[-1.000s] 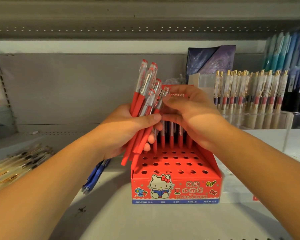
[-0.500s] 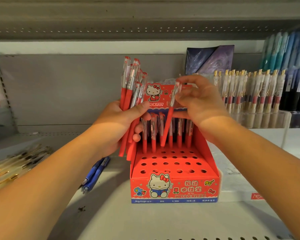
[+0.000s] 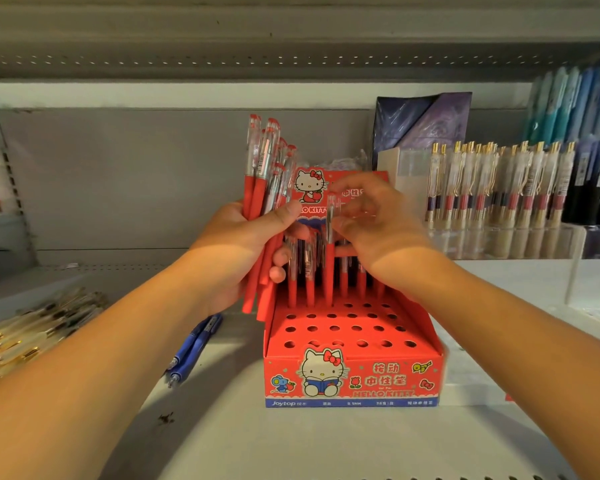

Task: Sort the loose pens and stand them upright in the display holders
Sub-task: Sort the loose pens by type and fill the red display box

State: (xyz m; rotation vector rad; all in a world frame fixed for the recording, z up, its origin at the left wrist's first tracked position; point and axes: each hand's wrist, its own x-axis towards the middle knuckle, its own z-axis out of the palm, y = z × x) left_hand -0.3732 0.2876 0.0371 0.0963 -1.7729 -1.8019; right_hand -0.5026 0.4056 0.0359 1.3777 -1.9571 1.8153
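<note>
A red cardboard pen holder (image 3: 352,375) with rows of round holes stands on the shelf in front of me. Several red pens (image 3: 310,282) stand upright in its back rows. My left hand (image 3: 238,247) grips a bundle of red pens (image 3: 260,188), upright, just left of the holder. My right hand (image 3: 374,223) pinches the clear upper part of a single red pen (image 3: 329,268), which stands upright with its tip down at a back-row hole.
Two blue pens (image 3: 194,348) lie on the shelf left of the holder. A heap of gold-trimmed pens (image 3: 32,330) lies at far left. A clear acrylic stand (image 3: 499,237) with gold-clipped pens is at right, dark and blue pens (image 3: 589,140) beyond it.
My right hand took one pen from the bundle, carried it right and lowered it upright into the holder's back rows. My left hand shifted slightly left with the bundle.
</note>
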